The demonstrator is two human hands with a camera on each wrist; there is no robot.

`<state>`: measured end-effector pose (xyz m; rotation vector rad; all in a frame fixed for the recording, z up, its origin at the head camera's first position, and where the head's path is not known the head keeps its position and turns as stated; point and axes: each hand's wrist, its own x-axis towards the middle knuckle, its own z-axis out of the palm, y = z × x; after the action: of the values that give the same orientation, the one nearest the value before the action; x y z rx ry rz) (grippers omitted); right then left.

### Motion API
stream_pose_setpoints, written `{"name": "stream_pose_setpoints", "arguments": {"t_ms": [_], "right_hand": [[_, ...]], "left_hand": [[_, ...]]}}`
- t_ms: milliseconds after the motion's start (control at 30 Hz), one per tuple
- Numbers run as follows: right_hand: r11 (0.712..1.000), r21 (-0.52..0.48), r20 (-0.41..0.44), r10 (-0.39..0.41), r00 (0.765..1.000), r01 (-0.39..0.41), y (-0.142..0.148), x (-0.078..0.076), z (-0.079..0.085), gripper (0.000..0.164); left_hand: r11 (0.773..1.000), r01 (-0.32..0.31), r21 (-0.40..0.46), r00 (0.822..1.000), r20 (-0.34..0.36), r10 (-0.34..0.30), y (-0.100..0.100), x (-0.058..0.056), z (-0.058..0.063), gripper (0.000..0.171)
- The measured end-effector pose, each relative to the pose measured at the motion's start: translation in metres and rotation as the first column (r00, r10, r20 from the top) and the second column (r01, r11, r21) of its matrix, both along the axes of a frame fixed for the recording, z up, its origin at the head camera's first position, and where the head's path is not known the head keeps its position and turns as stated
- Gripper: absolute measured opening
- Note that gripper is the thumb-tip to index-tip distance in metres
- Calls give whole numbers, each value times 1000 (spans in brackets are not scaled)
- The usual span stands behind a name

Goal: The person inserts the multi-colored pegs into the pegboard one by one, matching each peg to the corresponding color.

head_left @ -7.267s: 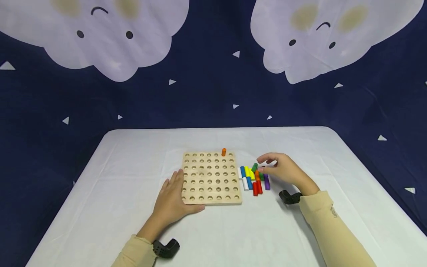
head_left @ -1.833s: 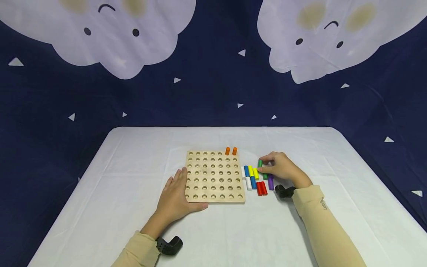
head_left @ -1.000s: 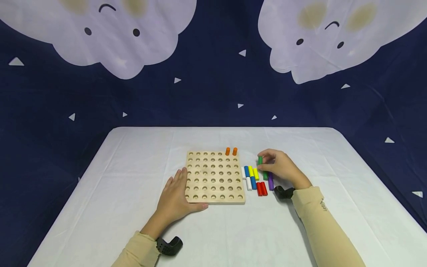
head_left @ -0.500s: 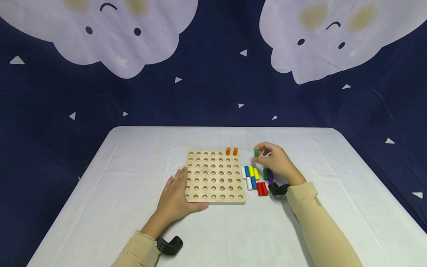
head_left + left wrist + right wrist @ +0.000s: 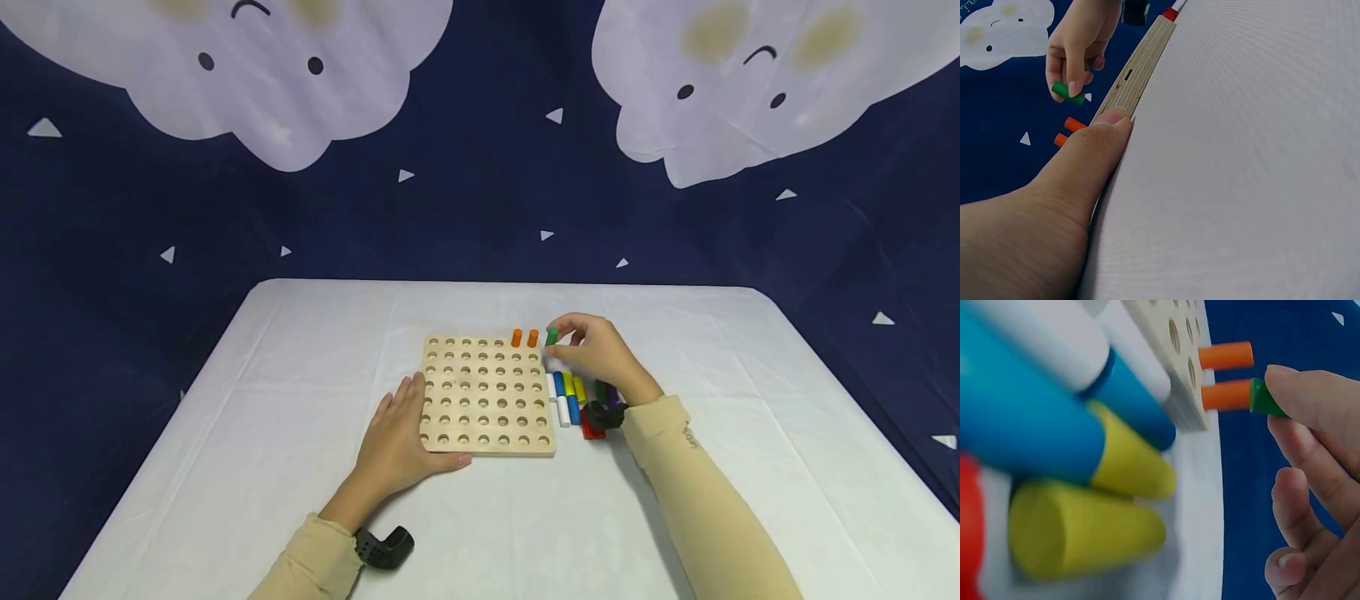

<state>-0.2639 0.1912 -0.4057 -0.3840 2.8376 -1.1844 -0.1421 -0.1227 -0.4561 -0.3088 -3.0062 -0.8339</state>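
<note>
A square wooden pegboard (image 5: 472,395) with rows of round holes lies on the table. Two orange pegs (image 5: 517,338) stand side by side in its back row at the right. My left hand (image 5: 395,433) rests against the board's left side, fingers straight, its thumb along the front edge in the left wrist view. Between thumb and index finger my right hand (image 5: 596,350) pinches a green peg (image 5: 552,336), raised just right of the board's back right corner. In the right wrist view this green peg (image 5: 1264,399) overlaps the end of an orange one.
Loose pegs lie right of the board: white (image 5: 563,412), blue (image 5: 573,410), yellow (image 5: 579,390) and red (image 5: 592,427). Green and purple ones are partly hidden under the right wrist's black camera mount (image 5: 604,415). A white cloth covers the table (image 5: 480,533); a dark blue backdrop hangs behind.
A second orange peg has come to stand in the back row. My right hand has picked up a green peg and carried it left and back toward the board. The left hand stays put.
</note>
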Motion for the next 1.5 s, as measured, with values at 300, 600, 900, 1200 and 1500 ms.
{"name": "stream_pose_setpoints", "arguments": {"t_ms": [300, 600, 900, 1200, 1500], "right_hand": [[998, 16, -1, 57, 998, -57, -29, -2, 3, 24], [993, 87, -30, 80, 996, -77, -48, 3, 3, 15], [982, 174, -44, 84, 995, -75, -53, 3, -1, 15], [969, 227, -49, 105, 993, -92, -54, 4, -1, 15], [990, 119, -37, 78, 996, -73, -35, 13, 13, 26]], "left_hand": [[1000, 0, 9, 1000, 1, 0, 0, 0, 0, 145], [1000, -5, 12, 1000, 1, 5, -1, -1, -1, 145], [1000, -4, 24, 1000, -4, 4, -2, -1, -1, 145], [1000, -2, 19, 1000, -10, 2, -2, -1, -1, 145], [1000, -10, 14, 1000, -4, 10, 0, 0, -1, 145]]}}
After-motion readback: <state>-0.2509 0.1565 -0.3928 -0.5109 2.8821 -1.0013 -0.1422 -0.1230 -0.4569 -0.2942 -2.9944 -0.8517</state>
